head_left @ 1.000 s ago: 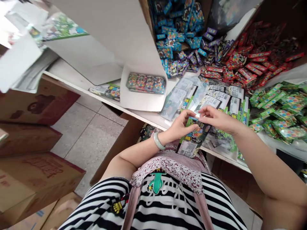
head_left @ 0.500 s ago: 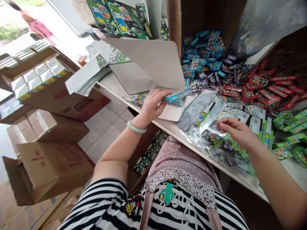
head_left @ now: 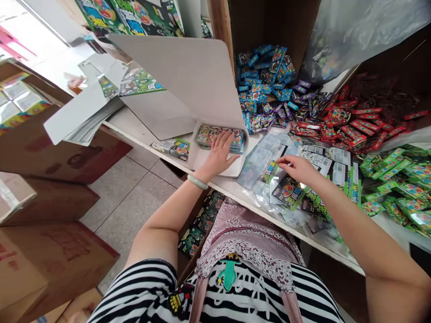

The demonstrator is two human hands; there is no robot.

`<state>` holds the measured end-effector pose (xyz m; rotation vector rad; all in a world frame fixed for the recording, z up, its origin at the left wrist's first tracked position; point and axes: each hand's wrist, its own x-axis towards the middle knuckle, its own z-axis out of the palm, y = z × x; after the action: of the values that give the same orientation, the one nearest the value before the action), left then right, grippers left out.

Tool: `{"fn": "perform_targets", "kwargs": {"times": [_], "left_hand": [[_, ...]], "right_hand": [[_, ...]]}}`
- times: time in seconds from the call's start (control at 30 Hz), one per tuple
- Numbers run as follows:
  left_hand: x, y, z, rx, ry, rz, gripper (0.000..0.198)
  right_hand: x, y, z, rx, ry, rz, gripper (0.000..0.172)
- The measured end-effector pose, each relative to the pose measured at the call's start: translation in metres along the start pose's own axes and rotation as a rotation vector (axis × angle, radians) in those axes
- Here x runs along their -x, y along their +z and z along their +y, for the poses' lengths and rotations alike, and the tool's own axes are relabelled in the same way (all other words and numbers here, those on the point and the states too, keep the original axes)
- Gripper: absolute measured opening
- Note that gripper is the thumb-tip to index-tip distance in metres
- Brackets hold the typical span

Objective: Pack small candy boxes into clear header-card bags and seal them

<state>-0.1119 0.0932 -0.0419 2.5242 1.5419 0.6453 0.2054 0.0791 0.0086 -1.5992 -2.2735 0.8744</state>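
My left hand lies flat, fingers spread, on a row of small colourful candy packets. These packets sit inside an open white cardboard box, whose large lid flap stands up behind them. Over the clear plastic bags with black and green printed cards, my right hand hovers with its fingertips drawn together; nothing shows between them. Beyond the box is a heap of blue packets, with purple packets beside it.
Red packets and green packets are heaped at the right. Flat white card sheets lie at the left end of the table. Brown cartons stand on the floor at left. A clear plastic sheet hangs above.
A blue packet was under my left hand; now the hand rests flat on the row of packets in the box. The view has shifted, and my right hand stays above the bags.
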Motion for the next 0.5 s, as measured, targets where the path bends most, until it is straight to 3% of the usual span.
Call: {"fn": "perform_targets", "kwargs": {"times": [0.07,0.13,0.23,0.37,0.5], "left_hand": [[0.012,0.009,0.036,0.076,0.092,-0.034,0.067],[0.027,0.023,0.075,0.141,0.163,-0.17,0.069],[0.046,0.043,0.115,0.09,-0.01,-0.289,0.076],[0.052,0.053,0.121,0.138,-0.083,-0.318,0.059],[0.05,0.038,0.112,0.187,-0.031,-0.305,0.046]], "right_hand": [[-0.03,0.006,-0.005,0.221,0.002,0.001,0.031],[-0.058,0.017,-0.013,0.337,-0.004,-0.028,0.038],[-0.082,0.037,-0.024,0.396,0.008,-0.063,0.056],[-0.079,0.048,-0.024,0.447,0.005,-0.098,0.055],[-0.06,0.035,-0.007,0.416,-0.029,-0.094,0.051]]}}
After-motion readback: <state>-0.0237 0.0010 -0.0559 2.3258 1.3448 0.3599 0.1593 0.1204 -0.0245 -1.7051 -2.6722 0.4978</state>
